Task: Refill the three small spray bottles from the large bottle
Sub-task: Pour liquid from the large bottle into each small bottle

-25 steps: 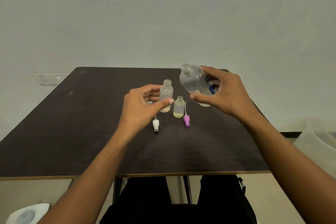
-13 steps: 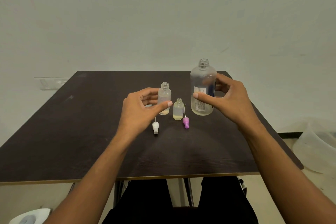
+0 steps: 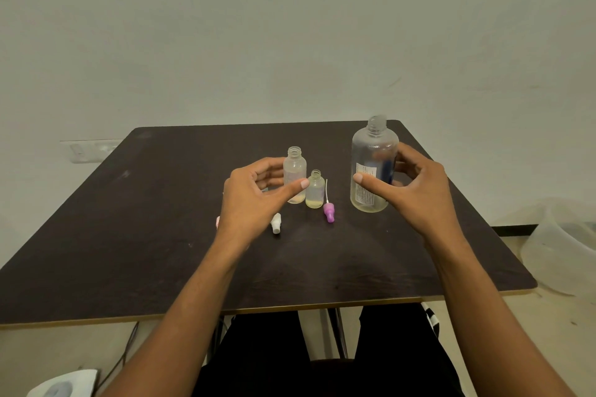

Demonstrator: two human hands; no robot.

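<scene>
Clear-plastic large bottle (image 3: 374, 167) upright toward table's (image 3: 129, 235) far right corner, my right hand (image 3: 416, 196) curled round it. Left hand (image 3: 251, 203) pinches taller spray bottle (image 3: 294, 177); shorter spray bottle (image 3: 315, 190) just beside. Both nearly empty, third unseen: refilling judged barely begun.

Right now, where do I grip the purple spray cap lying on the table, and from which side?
Pinch the purple spray cap across its stubby body from above, at the near end. It lies flat, its thin dip tube pointing away between the smallest bottle and large bottle; the tube would likely flex.
</scene>
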